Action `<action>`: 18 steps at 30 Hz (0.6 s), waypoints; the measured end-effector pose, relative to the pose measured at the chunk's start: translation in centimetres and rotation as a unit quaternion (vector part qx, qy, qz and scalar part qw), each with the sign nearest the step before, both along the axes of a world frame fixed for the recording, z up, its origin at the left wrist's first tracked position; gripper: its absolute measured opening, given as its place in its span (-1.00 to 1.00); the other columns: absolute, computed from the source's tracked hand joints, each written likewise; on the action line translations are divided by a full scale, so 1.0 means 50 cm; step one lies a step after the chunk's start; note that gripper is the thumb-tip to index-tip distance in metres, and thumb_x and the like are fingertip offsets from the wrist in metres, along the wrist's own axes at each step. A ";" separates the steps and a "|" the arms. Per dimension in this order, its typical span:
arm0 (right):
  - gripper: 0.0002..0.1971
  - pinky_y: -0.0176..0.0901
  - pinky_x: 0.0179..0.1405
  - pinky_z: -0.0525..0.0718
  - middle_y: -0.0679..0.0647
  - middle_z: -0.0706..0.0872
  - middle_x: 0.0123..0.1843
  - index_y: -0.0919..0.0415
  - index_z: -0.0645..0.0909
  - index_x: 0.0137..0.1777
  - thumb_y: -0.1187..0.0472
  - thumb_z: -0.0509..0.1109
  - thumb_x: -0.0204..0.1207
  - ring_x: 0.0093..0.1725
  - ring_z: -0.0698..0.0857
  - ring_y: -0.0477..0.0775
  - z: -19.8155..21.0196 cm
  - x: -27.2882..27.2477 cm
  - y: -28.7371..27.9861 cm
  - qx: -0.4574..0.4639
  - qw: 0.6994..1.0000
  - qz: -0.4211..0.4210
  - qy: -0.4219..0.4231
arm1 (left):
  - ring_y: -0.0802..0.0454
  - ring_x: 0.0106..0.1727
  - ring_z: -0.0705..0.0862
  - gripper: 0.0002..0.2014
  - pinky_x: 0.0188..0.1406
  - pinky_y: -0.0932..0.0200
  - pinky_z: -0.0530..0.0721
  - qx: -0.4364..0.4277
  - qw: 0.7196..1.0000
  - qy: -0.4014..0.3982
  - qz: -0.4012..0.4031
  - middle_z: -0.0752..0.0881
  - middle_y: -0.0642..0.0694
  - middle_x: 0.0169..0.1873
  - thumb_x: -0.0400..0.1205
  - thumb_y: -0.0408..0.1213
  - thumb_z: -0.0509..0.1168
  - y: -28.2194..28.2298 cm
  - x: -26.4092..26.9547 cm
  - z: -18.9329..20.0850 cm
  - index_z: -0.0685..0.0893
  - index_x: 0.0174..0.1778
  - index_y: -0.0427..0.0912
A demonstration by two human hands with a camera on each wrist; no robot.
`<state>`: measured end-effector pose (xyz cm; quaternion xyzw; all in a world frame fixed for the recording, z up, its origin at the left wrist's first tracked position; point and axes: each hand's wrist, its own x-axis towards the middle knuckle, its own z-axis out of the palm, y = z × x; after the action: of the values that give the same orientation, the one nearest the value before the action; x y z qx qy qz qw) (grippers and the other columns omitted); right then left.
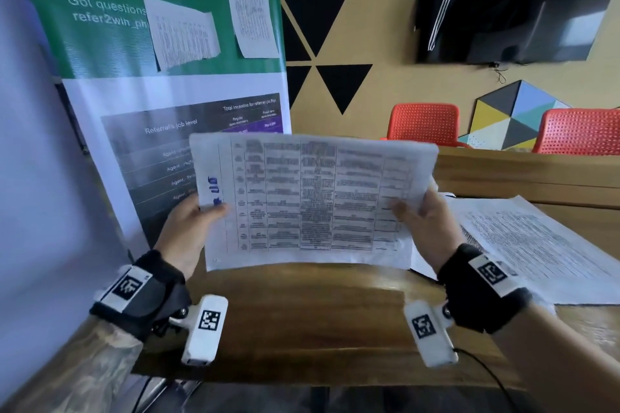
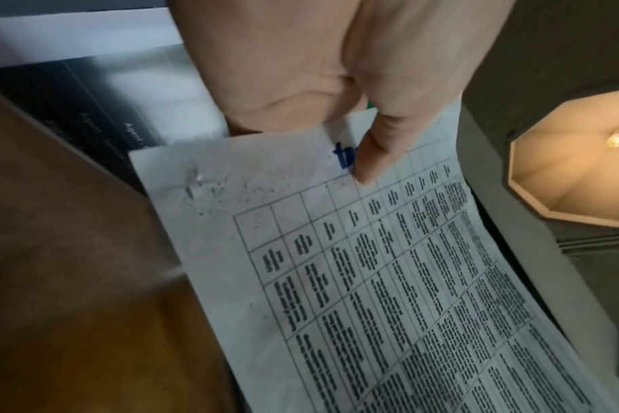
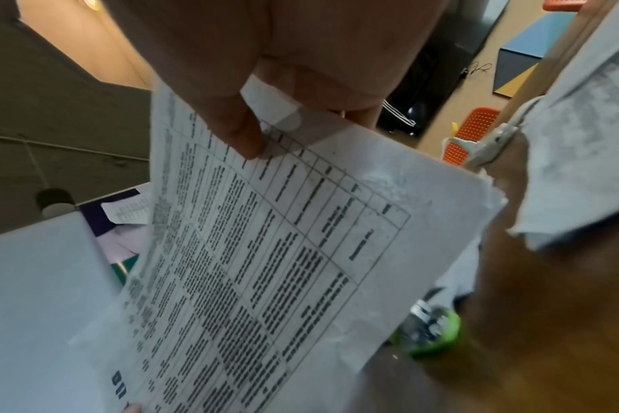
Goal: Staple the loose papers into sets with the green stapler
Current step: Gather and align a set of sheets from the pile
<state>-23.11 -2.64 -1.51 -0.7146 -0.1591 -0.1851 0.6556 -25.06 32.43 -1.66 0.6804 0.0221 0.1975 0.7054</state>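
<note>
I hold a set of printed table sheets [image 1: 308, 201] upright above the wooden desk [image 1: 302, 318]. My left hand [image 1: 196, 221] pinches the sheets' left edge, thumb in front, also seen on the sheets [image 2: 389, 279] under my left hand [image 2: 364, 156]. My right hand [image 1: 419, 221] pinches the right edge, thumb on the sheets [image 3: 283, 251] below my right hand [image 3: 244, 134]. The green stapler [image 3: 435, 335] lies on the desk behind the sheets' lower corner; the head view hides it.
More loose printed papers [image 1: 536, 245] lie spread on the desk at the right. A banner stand [image 1: 167, 77] with two taped sheets rises at the left. Red chairs [image 1: 426, 124] and a wall TV [image 1: 510, 7] stand beyond the desk's raised back ledge [image 1: 536, 171].
</note>
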 end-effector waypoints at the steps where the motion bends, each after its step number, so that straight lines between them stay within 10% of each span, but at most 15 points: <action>1: -0.68 0.26 0.27 0.71 -0.08 0.82 0.15 -0.16 0.65 0.16 0.34 0.40 0.63 0.20 0.78 0.02 0.017 0.005 -0.002 0.004 1.000 0.000 -0.010 | -0.17 0.19 0.80 -0.79 0.36 -0.22 0.64 -0.004 1.000 -0.005 -0.007 0.85 -0.17 0.10 0.65 -0.47 0.37 0.003 0.004 0.017 0.77 0.17 -0.25; 7: -0.72 0.28 0.26 0.71 -0.03 0.83 0.15 0.14 0.64 0.30 0.32 0.44 0.61 0.22 0.78 0.15 -0.005 0.002 -0.018 -0.019 0.998 0.044 0.034 | -0.18 0.18 0.79 -0.82 0.25 -0.15 0.66 -0.002 0.999 0.040 -0.003 0.88 -0.08 0.01 0.65 -0.48 0.36 0.017 -0.005 -0.015 0.79 0.02 -0.13; 18: -0.67 0.28 0.21 0.74 0.09 0.87 0.04 0.15 0.79 0.09 0.03 0.62 0.36 0.06 0.84 0.17 0.028 0.020 -0.022 -0.026 0.990 0.071 0.116 | -0.26 0.28 0.76 -0.65 0.38 -0.29 0.61 -0.025 0.992 0.067 -0.104 0.76 -0.29 0.30 0.67 -0.43 0.31 0.017 0.017 0.035 0.68 0.39 -0.27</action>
<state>-22.10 -3.75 -0.11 -0.7348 -0.1369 -0.0501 0.6624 -24.23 33.30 0.10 0.6726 0.0034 0.0762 0.7361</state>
